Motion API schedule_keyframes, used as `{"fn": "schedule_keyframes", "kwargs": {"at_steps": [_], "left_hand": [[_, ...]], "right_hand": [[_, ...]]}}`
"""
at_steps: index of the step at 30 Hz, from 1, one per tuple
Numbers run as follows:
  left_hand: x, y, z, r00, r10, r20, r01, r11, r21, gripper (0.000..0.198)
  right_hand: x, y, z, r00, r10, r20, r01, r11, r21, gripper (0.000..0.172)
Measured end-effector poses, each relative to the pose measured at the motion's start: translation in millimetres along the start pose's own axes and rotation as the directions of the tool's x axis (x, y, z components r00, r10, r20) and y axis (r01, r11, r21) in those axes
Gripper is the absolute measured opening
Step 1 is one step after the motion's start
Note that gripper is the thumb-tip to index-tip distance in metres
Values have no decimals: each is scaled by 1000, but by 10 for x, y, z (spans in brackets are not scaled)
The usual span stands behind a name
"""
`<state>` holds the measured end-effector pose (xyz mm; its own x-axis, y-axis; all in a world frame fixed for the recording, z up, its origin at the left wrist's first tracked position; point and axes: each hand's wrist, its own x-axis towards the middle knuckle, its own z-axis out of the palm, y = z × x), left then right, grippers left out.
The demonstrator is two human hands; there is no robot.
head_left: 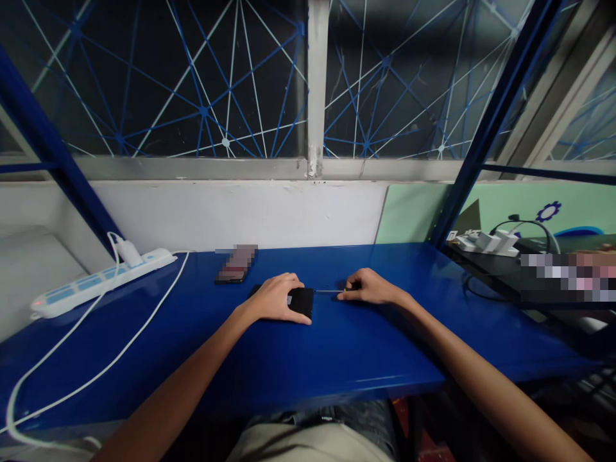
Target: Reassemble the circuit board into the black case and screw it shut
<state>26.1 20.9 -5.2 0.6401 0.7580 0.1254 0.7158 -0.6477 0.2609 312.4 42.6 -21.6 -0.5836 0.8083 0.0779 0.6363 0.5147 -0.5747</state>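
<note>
My left hand (276, 296) lies flat on a small black rectangular device (302, 301) in the middle of the blue table (337, 346), pressing it down. My right hand (368, 287) rests just right of the device, fingers pinched on a thin metal tool (327, 291) whose tip points at the device's right edge. Much of the device is hidden under my left hand.
A dark phone-like object (235, 264) lies behind my left hand. A white power strip (101, 280) with a plugged charger and a white cable (96, 346) occupies the left side. More white adapters (486, 242) sit on a dark shelf at right. A blue frame post (481, 135) rises behind.
</note>
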Motion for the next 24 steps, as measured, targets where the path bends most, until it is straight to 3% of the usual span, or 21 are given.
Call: {"fn": "schedule_keyframes", "kwargs": {"at_steps": [4,9,15,24], "left_hand": [[3,-23,22,1000,11,-10,-11,1000,-3,77],[6,-32,34,1000,23,-14,-23,1000,2,77],[10,-31,29,1000,8,-6,-8,1000,7,79],[1,-23,8,1000,14,3,-14,1000,6,79]], "right_hand": [[-6,-24,36,999,-3,40,0,998,60,51],[12,-37,71,991,105,78,-115,983,142,57],[15,-4,0,999,35,-3,-35,999,31,47],[7,39,-17,1000,22,19,-23,999,30,50]]}}
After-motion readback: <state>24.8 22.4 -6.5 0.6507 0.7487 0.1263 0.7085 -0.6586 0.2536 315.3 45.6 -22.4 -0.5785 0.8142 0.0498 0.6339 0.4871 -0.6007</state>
